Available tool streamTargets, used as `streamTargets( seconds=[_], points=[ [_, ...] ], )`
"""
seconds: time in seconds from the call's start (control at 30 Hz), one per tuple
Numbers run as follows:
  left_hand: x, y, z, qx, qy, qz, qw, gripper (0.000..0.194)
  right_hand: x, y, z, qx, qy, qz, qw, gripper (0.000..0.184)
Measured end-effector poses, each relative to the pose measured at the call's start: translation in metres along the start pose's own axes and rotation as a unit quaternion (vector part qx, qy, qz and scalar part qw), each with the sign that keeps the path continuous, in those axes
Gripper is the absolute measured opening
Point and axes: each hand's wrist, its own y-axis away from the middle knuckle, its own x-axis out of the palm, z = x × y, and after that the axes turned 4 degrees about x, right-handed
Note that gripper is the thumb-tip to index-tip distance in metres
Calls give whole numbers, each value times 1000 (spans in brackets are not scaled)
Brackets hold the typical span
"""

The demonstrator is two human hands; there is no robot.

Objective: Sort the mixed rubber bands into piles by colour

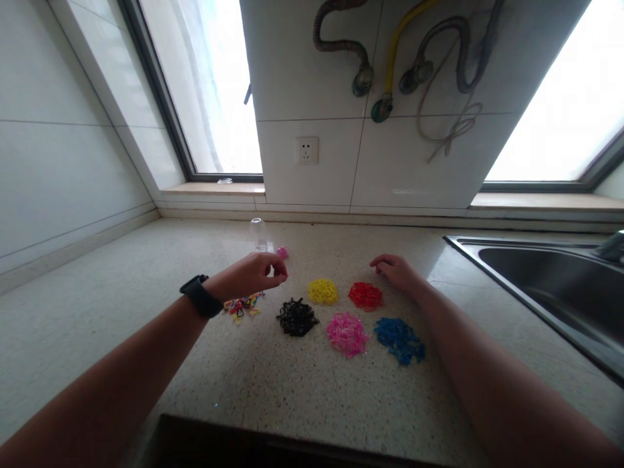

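Observation:
My left hand [256, 273] hovers over the counter with its fingers pinched together; whatever they hold is too small to name. A black band is on that wrist. Below it lies a mixed-colour heap of small bands [242, 304]. Sorted heaps lie to the right: black [297, 317], yellow [322, 291], red [365, 296], pink [346, 333] and blue [400, 339]. My right hand [396, 270] rests on the counter just behind the red heap, fingers curled and nothing seen in them.
A clear glass container [258, 234] and a pink lid [282, 252] stand behind my left hand. A steel sink [546, 273] is sunk into the counter at the right. A tiled wall with a socket [307, 150] and hoses rises behind.

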Motion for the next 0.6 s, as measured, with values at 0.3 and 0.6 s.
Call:
streamTargets(
  seconds=[0.3,0.6],
  points=[
    [86,10,-86,-30,252,-39,967,32,-1,4,7,11,7,-1,1000,30],
    [128,27,-112,-129,616,-19,777,36,0,7,12,13,18,0,1000,28]
  ],
)
